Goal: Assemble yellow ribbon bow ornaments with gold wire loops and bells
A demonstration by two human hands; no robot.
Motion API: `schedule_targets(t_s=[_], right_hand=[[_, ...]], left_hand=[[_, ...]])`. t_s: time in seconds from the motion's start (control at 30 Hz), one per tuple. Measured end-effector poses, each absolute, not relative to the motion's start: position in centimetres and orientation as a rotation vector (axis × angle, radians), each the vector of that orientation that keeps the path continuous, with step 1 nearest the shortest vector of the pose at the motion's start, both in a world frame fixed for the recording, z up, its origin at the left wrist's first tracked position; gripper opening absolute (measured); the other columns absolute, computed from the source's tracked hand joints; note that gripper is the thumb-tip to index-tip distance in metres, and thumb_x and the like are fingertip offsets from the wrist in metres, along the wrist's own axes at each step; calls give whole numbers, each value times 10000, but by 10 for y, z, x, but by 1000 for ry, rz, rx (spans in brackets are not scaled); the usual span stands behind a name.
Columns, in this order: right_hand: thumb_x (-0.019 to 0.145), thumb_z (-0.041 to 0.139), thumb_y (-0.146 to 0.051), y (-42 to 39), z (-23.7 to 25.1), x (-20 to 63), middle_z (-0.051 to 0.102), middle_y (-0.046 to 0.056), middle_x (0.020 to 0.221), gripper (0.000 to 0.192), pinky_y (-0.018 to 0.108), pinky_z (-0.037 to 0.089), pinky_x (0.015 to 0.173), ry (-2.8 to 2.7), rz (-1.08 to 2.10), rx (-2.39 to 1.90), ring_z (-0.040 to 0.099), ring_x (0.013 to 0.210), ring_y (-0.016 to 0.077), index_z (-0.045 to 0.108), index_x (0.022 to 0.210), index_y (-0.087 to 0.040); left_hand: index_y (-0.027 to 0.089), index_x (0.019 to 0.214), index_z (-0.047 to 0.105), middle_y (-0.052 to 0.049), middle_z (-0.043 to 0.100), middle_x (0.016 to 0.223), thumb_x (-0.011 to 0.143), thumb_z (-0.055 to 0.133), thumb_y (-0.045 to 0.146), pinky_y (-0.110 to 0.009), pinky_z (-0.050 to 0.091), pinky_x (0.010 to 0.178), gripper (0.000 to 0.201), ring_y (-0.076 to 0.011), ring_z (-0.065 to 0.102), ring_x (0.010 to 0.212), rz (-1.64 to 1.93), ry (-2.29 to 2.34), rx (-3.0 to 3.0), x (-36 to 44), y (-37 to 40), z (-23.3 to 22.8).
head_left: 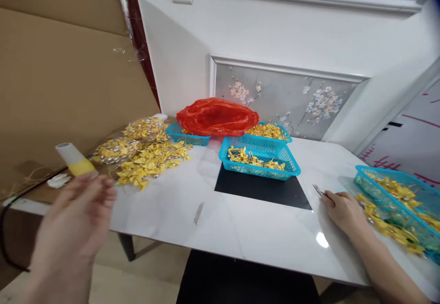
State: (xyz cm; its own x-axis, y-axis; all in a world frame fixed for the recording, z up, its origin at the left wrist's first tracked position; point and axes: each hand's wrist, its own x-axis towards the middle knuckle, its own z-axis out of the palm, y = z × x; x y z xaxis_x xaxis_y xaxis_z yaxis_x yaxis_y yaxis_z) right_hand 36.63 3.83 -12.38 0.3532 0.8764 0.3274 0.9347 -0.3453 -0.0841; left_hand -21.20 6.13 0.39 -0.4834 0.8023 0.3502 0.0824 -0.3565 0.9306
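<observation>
My left hand (84, 207), slightly blurred, is raised over the table's left end with its fingers pinched together; what they hold, if anything, I cannot make out. Just beyond its fingertips is a white spool wound with yellow thread (80, 163); whether the hand touches it I cannot tell. At the right, my right hand (345, 210) rests on the white table (247, 233), closed round a small metal tool that looks like tweezers (319, 191), its tip pointing away. Beside that forearm lie yellow ribbon flowers with silvery beads (388, 228).
A blue basket (292, 168) with yellow pieces stands on a black mat (261, 191). Behind it are a red plastic bag (216, 118) and more blue baskets. A heap of yellow flowers (147, 162) lies left. Another blue basket (364, 180) stands right. Cardboard (65, 88) rises at left.
</observation>
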Motion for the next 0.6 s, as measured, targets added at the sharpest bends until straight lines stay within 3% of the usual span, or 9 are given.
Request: schedule_targets(t_s=[0.1, 0.2, 0.33, 0.47, 0.6], right_hand=[[958, 567, -325, 31, -109, 351, 663, 96, 1057, 215, 429, 546, 828, -1570, -403, -2275, 647, 952, 229, 661, 1053, -157], [958, 443, -367, 19, -87, 319, 656, 192, 1020, 362, 497, 517, 842, -1588, -440, -2048, 639, 975, 339, 712, 1031, -137], [961, 420, -458, 0, -60, 259, 688, 93, 1086, 365, 344, 564, 776, -1799, -242, -1699, 682, 943, 252, 714, 1059, -265], [1004, 417, -343, -9, -48, 210, 683, 84, 1051, 306, 314, 560, 826, -2006, 57, -1395, 684, 930, 198, 696, 1070, -235], [1015, 383, -239, -11, -46, 185, 666, 86, 1021, 305, 322, 554, 788, -2099, 357, -1285, 675, 902, 192, 668, 1116, -204]], left_hand=[[217, 924, 724, 11, 745, 812, 736, 788, 277, -262, 537, 654, 208, -171, 655, 724, 1437, 1400, 1525, -174, 62, -2], [219, 828, 767, -20, 768, 884, 739, 765, 288, -314, 543, 733, 112, -228, 682, 835, 1009, 1327, 1856, -142, 71, -7], [173, 882, 722, -29, 722, 929, 856, 686, 265, -369, 544, 774, 102, -193, 670, 813, 632, 1254, 2142, -124, 93, -14], [149, 1056, 654, -64, 687, 1058, 930, 623, 309, -408, 566, 785, 206, -205, 672, 892, 434, 1242, 2289, -122, 107, -17], [154, 1087, 647, -67, 682, 1077, 934, 617, 313, -409, 566, 786, 223, -208, 671, 897, 392, 1247, 2337, -120, 106, -13]])
